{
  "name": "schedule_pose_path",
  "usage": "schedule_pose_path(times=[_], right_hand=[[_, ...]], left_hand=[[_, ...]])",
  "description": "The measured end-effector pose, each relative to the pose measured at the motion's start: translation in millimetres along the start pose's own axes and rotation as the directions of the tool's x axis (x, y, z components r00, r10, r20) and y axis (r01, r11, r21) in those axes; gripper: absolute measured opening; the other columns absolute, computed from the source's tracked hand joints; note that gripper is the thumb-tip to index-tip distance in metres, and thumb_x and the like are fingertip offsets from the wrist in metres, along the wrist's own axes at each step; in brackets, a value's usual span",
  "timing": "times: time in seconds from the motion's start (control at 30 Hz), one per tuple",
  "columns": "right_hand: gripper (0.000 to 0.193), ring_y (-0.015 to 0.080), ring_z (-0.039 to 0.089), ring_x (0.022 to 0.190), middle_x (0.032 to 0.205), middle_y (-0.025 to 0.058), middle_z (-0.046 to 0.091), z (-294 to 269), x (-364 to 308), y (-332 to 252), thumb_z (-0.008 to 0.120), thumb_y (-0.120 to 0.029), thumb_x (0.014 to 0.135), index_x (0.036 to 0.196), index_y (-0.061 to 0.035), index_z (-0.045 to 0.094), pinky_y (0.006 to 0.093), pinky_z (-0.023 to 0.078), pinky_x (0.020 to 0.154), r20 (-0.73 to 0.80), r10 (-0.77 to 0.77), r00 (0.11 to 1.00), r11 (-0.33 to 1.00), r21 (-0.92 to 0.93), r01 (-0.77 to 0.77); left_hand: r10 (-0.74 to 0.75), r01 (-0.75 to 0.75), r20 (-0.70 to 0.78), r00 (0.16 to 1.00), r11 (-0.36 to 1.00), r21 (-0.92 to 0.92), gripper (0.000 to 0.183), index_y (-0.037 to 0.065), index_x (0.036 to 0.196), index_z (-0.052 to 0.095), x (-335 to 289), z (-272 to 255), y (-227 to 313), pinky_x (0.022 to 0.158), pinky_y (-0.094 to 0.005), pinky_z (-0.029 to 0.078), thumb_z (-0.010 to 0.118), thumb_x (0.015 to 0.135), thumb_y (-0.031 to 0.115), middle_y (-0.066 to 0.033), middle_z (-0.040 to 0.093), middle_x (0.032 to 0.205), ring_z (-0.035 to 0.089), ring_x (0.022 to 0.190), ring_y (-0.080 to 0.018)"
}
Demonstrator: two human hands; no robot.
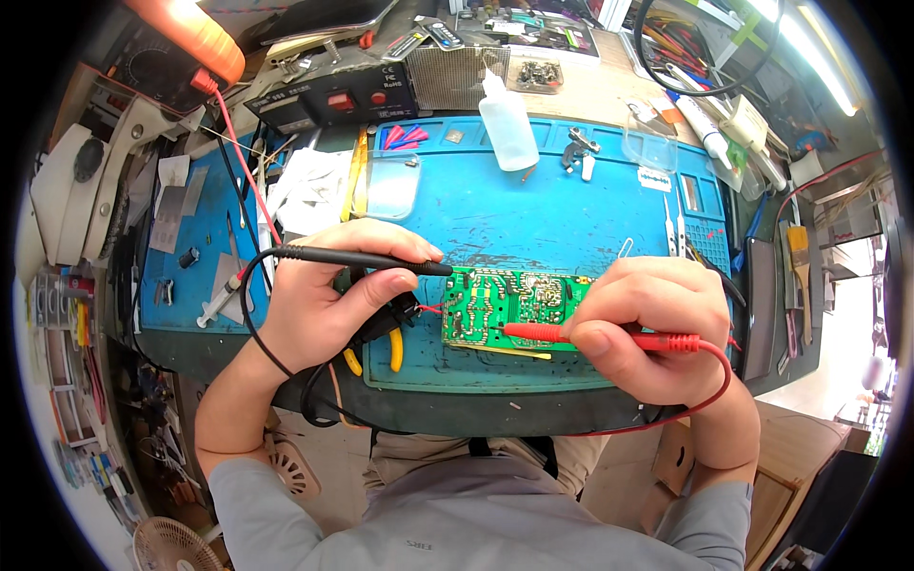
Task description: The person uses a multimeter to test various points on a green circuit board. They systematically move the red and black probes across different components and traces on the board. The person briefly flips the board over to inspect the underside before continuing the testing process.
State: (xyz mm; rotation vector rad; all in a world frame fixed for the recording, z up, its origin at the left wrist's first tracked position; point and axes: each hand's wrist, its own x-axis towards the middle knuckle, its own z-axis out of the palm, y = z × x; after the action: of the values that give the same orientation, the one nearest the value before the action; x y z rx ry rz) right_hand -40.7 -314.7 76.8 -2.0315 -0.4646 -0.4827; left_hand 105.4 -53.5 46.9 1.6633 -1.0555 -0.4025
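Observation:
A green circuit board (486,309) lies solder side up on the blue work mat (562,224) in front of me. From its left side, my left hand (352,276) grips a black multimeter probe (367,257), whose tip is at the board's upper left corner. My right hand (657,324) pinches a red multimeter probe (543,332) at the right, with its tip at the lower middle of the board. Whether either tip actually touches metal is too small to tell. Red wires leave the board's left edge beside a dark part under my left hand.
Yellow-handled pliers (396,349) lie below my left hand. A white squeeze bottle (507,124), a clear plastic tray (392,181) and tweezers (669,228) sit around the board. At the far left stands an orange-edged multimeter (157,67); a syringe (221,297) lies nearer.

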Motion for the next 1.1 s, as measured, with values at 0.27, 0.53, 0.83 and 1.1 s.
schedule_pose_path(times=[0.27,0.53,0.83,1.1], right_hand=[[0.011,0.0197,0.066,0.058,0.069,0.0078,0.068,-1.8,-2.1,-1.2,0.076,-0.009,0.086,0.079,-0.0034,0.07,0.0293,0.051,0.052,0.028,0.018,0.999,1.0,-0.01,-0.018],[0.013,0.0196,0.067,0.06,0.07,0.0083,0.069,-2.1,-2.0,-2.3,0.074,-0.011,0.087,0.078,-0.003,0.07,0.0288,0.053,0.054,0.039,0.036,0.999,0.999,-0.013,-0.035],[0.011,0.0193,0.066,0.057,0.069,0.0078,0.068,0.0,-1.0,-1.6,0.076,-0.008,0.086,0.079,-0.0033,0.07,0.029,0.05,0.051,0.028,0.014,1.0,1.0,0.0,-0.014],[0.012,0.0195,0.063,0.053,0.065,0.0066,0.065,6.1,-3.2,3.8,0.08,-0.004,0.082,0.077,-0.0044,0.069,0.0304,0.047,0.046,0.024,-0.005,1.0,1.0,0.008,0.005]], left_hand=[[0.02,-0.02,-0.005,1.0,0.999,-0.051,0.017,-0.002,0.109,0.07,-0.1,1.0,-5.5,0.091,-0.0365,0.055,0.071,0.095,0.008,-0.0137,0.074,0.107,0.071,0.102,-0.0242],[0.022,-0.023,-0.008,1.0,0.997,-0.074,0.016,-0.002,0.109,0.069,0.2,2.7,-5.9,0.091,-0.0369,0.055,0.071,0.095,0.008,-0.0141,0.073,0.106,0.07,0.101,-0.0247],[0.05,-0.05,0.013,0.999,0.999,-0.016,0.016,-0.002,0.108,0.068,0.4,0.9,-5.7,0.09,-0.0366,0.055,0.071,0.095,0.008,-0.0142,0.073,0.105,0.07,0.1,-0.025],[0.065,-0.065,0.016,0.998,0.998,0.027,0.017,-0.002,0.103,0.068,2.1,2.6,-2.5,0.09,-0.0376,0.055,0.072,0.095,0.013,-0.0152,0.072,0.102,0.07,0.099,-0.0258]])
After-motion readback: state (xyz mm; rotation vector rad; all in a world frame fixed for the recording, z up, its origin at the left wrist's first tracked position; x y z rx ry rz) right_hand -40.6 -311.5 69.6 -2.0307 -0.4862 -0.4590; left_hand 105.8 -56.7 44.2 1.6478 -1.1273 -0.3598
